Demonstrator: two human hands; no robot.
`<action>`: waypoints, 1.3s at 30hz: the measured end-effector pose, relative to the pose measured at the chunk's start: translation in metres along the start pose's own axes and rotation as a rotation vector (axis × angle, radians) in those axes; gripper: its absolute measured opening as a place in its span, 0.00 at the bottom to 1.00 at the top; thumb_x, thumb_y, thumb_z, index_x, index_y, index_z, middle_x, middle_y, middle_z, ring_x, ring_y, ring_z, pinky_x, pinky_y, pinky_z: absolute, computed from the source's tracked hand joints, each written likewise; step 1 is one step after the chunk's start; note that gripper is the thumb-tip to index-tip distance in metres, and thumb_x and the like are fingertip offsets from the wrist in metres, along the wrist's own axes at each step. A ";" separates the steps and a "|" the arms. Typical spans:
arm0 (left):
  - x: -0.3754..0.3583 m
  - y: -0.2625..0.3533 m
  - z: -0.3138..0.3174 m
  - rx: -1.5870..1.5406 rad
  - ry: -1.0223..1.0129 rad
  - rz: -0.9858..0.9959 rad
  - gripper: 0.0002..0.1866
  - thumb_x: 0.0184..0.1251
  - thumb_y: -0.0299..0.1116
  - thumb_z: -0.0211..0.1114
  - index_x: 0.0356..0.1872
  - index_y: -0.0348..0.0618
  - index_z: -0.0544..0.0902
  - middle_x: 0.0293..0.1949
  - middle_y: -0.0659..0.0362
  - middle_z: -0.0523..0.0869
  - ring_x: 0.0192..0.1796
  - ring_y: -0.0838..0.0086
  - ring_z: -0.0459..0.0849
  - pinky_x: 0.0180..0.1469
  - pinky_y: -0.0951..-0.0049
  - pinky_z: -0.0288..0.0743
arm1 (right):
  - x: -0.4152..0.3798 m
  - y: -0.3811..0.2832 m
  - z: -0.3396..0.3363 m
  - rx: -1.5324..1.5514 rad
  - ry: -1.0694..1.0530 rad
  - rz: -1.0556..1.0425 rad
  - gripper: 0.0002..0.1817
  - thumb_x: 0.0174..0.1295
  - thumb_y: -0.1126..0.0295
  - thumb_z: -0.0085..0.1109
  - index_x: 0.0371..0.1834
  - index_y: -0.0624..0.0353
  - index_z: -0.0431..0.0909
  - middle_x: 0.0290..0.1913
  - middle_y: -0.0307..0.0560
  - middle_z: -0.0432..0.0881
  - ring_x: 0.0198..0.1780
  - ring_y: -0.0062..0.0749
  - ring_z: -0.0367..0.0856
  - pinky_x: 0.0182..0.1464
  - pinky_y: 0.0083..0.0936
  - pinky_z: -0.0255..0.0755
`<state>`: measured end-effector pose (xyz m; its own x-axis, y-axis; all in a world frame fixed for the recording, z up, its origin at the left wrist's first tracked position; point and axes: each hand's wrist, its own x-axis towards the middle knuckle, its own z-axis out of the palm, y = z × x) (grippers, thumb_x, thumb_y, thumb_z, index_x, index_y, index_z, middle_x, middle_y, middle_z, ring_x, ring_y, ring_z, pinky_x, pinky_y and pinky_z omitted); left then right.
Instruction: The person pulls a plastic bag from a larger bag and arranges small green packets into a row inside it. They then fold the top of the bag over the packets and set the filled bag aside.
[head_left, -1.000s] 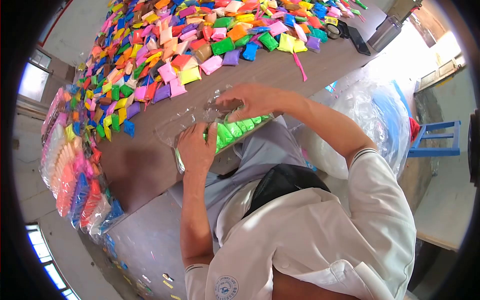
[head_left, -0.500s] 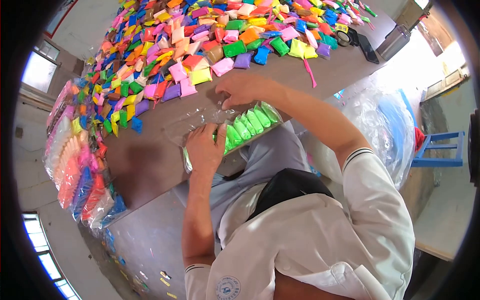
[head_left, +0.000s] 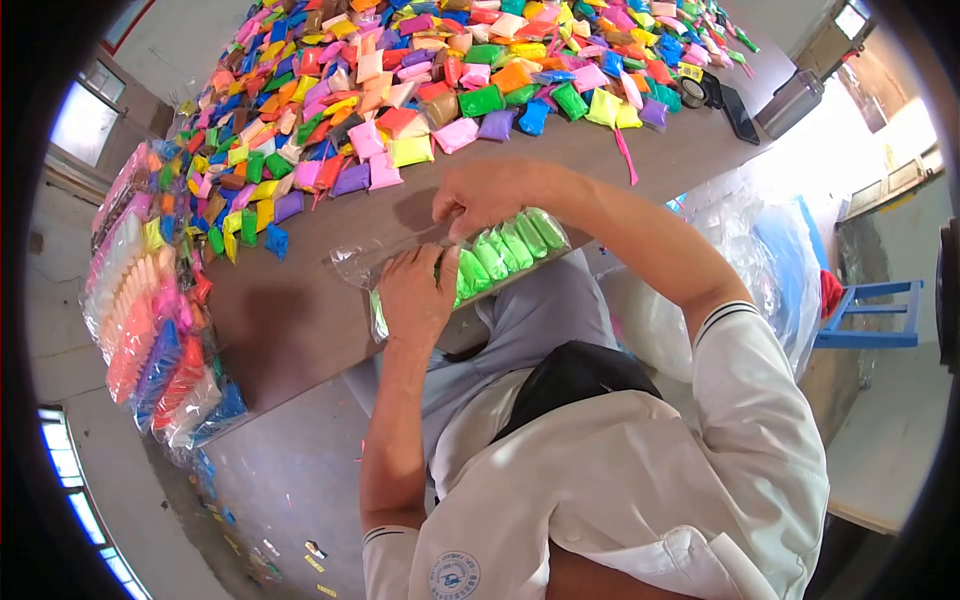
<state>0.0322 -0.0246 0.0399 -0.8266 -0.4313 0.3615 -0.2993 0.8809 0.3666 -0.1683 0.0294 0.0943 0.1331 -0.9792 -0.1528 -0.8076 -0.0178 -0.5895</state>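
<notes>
A clear plastic bag point(head_left: 352, 266) with a row of bright green packets point(head_left: 512, 245) lies at the table's near edge, over my lap. My left hand point(head_left: 418, 290) is wrapped over the bag's left part, thumb towards the green packets, and hides some of them. Just above the bag's upper edge is my right hand point(head_left: 490, 198), its fingers curled into a pinch. Whatever is between those fingertips is too small to make out. The bag's loose clear film sticks out to the left beyond my left hand.
A broad heap of colourful small packets point(head_left: 410, 150) covers the far table point(head_left: 300, 330). Filled bags point(head_left: 150, 350) are stacked at the left edge. A phone point(head_left: 738, 115), a tape roll point(head_left: 692, 92) and a metal flask point(head_left: 790, 103) sit far right. A blue stool point(head_left: 870, 315) stands right.
My right hand has come down slightly closer to the bag's upper edge. My left hand stays on the bag, moved slightly right in view. The camera view has shifted a little.
</notes>
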 end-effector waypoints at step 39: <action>-0.013 -0.003 -0.028 -0.113 -0.093 0.029 0.15 0.70 0.40 0.57 0.41 0.38 0.82 0.43 0.49 0.85 0.46 0.53 0.81 0.54 0.56 0.69 | -0.027 -0.015 0.051 -0.336 0.279 -0.135 0.09 0.51 0.67 0.63 0.31 0.56 0.74 0.32 0.47 0.80 0.42 0.48 0.80 0.45 0.47 0.71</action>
<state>0.0571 -0.0270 0.0580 -0.8761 -0.3815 0.2947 -0.2236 0.8631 0.4529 -0.1304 0.0665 0.0673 0.1273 -0.9798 0.1544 -0.9415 -0.1683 -0.2921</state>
